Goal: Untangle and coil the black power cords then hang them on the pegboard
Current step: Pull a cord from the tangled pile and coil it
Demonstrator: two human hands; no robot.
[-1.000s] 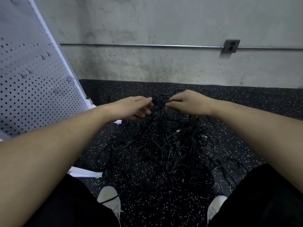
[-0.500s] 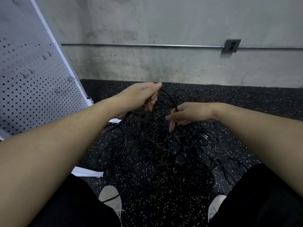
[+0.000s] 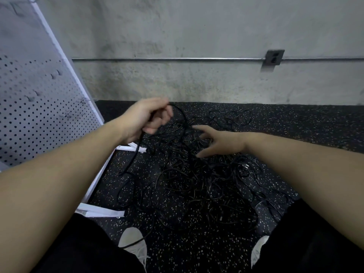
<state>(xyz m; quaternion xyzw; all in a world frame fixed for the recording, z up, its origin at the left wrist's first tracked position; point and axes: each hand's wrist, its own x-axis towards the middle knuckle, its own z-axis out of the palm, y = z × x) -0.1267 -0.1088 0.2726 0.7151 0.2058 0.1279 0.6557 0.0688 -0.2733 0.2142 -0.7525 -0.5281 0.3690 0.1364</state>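
Your left hand (image 3: 146, 119) is curled around one black cord (image 3: 136, 152) and holds it up above the floor (image 3: 295, 123). Your right hand (image 3: 218, 142) has its fingers spread out flat, low over the big messy pile of cords (image 3: 189, 180) between your shoes. The pegboard (image 3: 39, 115) leans on your left

Setting: utility or workshop space, likely a garage or basement. You face a bare concrete wall (image 3: 197, 36) carrying exposed metal conduit (image 3: 167, 59) to a surface-mounted outlet box (image 3: 273, 57). You stand on black speckled rubber flooring (image 3: 295, 119). A white pegboard (image 3: 39, 115) with hooks leans at your left.
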